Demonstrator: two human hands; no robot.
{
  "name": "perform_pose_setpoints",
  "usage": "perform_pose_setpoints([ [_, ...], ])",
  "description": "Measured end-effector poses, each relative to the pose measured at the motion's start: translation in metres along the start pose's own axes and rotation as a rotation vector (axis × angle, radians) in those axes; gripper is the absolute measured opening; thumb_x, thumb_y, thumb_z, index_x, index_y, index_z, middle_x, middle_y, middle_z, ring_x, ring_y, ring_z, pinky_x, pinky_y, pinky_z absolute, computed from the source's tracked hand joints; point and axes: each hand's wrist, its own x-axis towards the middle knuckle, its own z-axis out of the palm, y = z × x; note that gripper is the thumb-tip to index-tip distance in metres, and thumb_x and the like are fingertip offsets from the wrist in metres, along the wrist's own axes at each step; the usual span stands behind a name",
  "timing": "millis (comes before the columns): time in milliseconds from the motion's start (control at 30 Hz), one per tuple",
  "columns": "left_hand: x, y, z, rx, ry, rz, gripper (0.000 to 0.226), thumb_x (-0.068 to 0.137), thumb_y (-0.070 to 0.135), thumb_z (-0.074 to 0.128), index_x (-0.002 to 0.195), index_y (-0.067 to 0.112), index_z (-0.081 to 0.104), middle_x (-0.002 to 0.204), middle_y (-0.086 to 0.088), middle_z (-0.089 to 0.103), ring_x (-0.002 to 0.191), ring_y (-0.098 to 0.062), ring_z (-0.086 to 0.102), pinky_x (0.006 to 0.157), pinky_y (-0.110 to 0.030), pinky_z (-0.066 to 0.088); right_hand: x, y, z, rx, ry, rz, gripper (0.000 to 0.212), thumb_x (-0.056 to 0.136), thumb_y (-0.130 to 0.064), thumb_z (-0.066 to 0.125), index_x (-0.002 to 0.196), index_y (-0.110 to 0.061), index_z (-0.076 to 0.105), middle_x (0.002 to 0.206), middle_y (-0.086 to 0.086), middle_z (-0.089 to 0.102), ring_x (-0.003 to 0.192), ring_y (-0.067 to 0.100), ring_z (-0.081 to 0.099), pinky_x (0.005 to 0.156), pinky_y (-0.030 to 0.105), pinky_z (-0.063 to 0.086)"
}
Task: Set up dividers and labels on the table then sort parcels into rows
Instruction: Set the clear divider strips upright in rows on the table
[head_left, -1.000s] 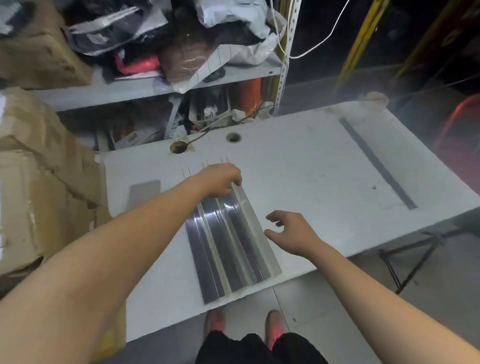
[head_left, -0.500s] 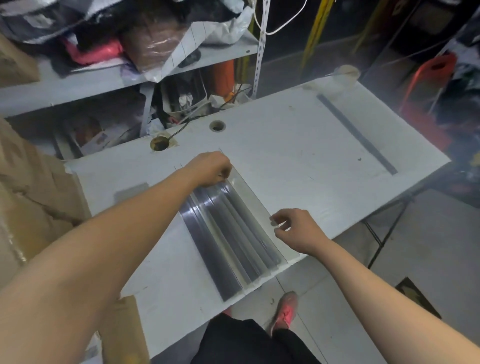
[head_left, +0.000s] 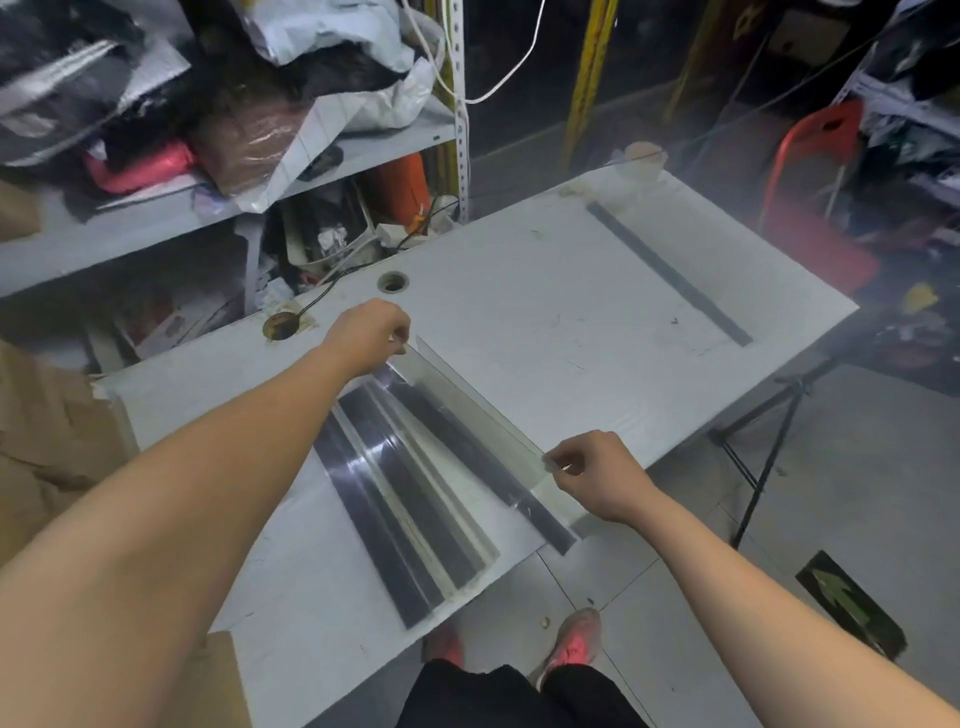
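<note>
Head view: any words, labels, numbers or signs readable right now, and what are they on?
No word or number is readable.
Green arrow, no lettering: on the dark floor sticker.
Printing on the red-and-white carton on the lower grey shelf: too blurred to read.
No label shows on the clear plastic divider strips or the white table.

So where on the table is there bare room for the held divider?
Widest bare patch: table between the held divider and the dark strip. A narrower one lies left of the divider stack. Crowded at the stack.
</note>
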Motion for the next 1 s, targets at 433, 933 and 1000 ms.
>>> perform_pose_setpoints([
  [433, 0.087, 0.088, -0.012, -0.033, 0.113, -0.017, 0.008, 0.086, 0.013, 0.074, 0.094, 0.010, 0.071, 0.100, -0.007, 0.066, 0.096, -0.028, 0.060, 0.079, -0.035, 0.047, 0.012, 0.076, -0.068, 0.005, 0.064, -0.031, 0.019, 0.093, -0.017, 0.060, 0.102, -0.019, 0.077, 0.097, -0.008, 0.075, 0.085, 0.006, 0.066, 0.070, 0.015, 0.044],
  [933, 0.217, 0.127, 0.017, -0.135, 0.081, 0.052, 0.013, 0.087, 0.014, 0.075, 0.097, 0.007, 0.072, 0.103, -0.008, 0.066, 0.097, -0.027, 0.058, 0.084, -0.037, 0.048, 0.071, 0.118, -0.136, 0.026, 0.111, 0.070, 0.024, 0.087, -0.007, 0.061, 0.100, -0.018, 0.078, 0.095, -0.008, 0.075, 0.086, 0.008, 0.067, 0.078, 0.025, 0.054],
  [1000, 0.238, 0.126, 0.019, -0.150, 0.078, 0.077, 0.013, 0.086, 0.013, 0.076, 0.096, 0.007, 0.072, 0.102, -0.008, 0.066, 0.099, -0.028, 0.058, 0.084, -0.039, 0.049, 0.083, 0.119, -0.143, 0.021, 0.119, 0.100, 0.024, 0.087, -0.007, 0.061, 0.100, -0.018, 0.078, 0.095, -0.008, 0.074, 0.086, 0.007, 0.067, 0.077, 0.021, 0.052],
])
